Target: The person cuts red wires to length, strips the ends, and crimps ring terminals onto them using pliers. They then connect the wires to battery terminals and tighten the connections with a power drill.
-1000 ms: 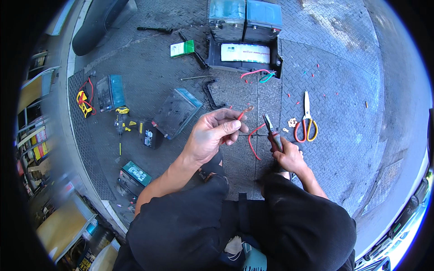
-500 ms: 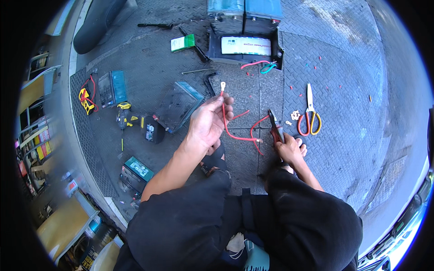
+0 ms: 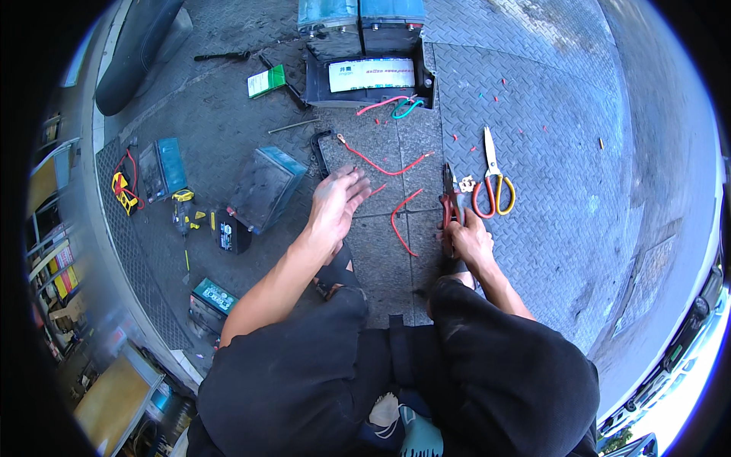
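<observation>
My left hand (image 3: 335, 199), slightly blurred, is open, palm partly up, beside a short red wire piece. Just beyond it lies a red wire (image 3: 387, 170) with a copper ring lug at one end, near a black bracket (image 3: 320, 152). Another curved red wire (image 3: 396, 234) rests on the stone paving between my hands. My right hand (image 3: 470, 242) grips red-handled pliers (image 3: 449, 198), jaws pointing away from me. Red-and-yellow-handled scissors (image 3: 491, 152) lie just past them, beside a pile of copper lugs (image 3: 466, 184).
Two batteries (image 3: 392, 19) and an open black case (image 3: 320, 95) stand ahead, with pink and green wires at its edge. Loose batteries (image 3: 266, 186), a yellow drill (image 3: 183, 196), a yellow tool (image 3: 126, 193) and a green-and-white box (image 3: 265, 81) lie leftward. Shelving is at the far left.
My left hand has let go of the lugged red wire, which now lies on the ground, and has spread its fingers. The pliers remain in my right hand. The view has shifted.
</observation>
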Motion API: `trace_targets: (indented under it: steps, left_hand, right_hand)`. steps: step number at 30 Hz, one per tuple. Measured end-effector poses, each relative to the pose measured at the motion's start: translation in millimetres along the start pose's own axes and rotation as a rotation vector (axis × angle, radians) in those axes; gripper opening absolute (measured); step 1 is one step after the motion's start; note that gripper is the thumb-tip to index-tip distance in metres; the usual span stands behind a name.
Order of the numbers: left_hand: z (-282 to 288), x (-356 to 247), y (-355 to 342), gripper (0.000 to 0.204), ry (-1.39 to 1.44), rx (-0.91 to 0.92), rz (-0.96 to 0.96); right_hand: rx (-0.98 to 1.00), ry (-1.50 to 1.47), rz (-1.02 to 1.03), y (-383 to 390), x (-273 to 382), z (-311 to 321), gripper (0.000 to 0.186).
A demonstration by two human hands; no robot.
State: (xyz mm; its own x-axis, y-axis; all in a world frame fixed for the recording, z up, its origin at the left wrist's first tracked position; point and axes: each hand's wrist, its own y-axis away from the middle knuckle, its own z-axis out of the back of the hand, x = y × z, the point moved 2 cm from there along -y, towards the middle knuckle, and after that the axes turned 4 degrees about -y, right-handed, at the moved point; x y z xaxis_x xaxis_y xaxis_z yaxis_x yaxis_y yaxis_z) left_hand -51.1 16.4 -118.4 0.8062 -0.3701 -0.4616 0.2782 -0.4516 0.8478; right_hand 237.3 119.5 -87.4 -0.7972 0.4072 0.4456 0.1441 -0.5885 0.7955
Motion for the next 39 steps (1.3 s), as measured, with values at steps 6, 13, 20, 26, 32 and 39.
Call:
trace_targets:
  steps: [6,13,20,26,32,39]
  left_hand:
    - [20.2,13.8,25.3,0.017,-0.014,0.089,0.083]
    - [-5.5,4.4,31.0,0.014,-0.089,0.117,0.049]
    - [-32.9,-27.2,26.6,0.012,-0.209,0.198,-0.062]
    - [-37.9,-127.6,9.7,0.017,-0.341,0.022,-0.424]
    - [-66.2,-215.9,-52.6,0.03,-0.097,-0.096,-0.263]
    - [-92.5,-223.0,-82.5,0.019,0.002,-0.122,-0.417]
  right_hand:
    - [-0.129,0.242,0.154,-2.0,2.1,-4.7,0.033]
    - [0.107,0.532,0.155,-3.1,31.5,1.4,0.062]
    - [-0.03,0.549,0.293,-7.2,58.6,24.0,0.05]
    - [0.008,-0.242,0.408,-55.2,132.2,51.8,0.035]
    - [0.321,-0.89,0.344,-117.1,264.7,50.8,0.037]
    - [0.36,-1.144,0.234,-137.7,295.7,13.4,0.033]
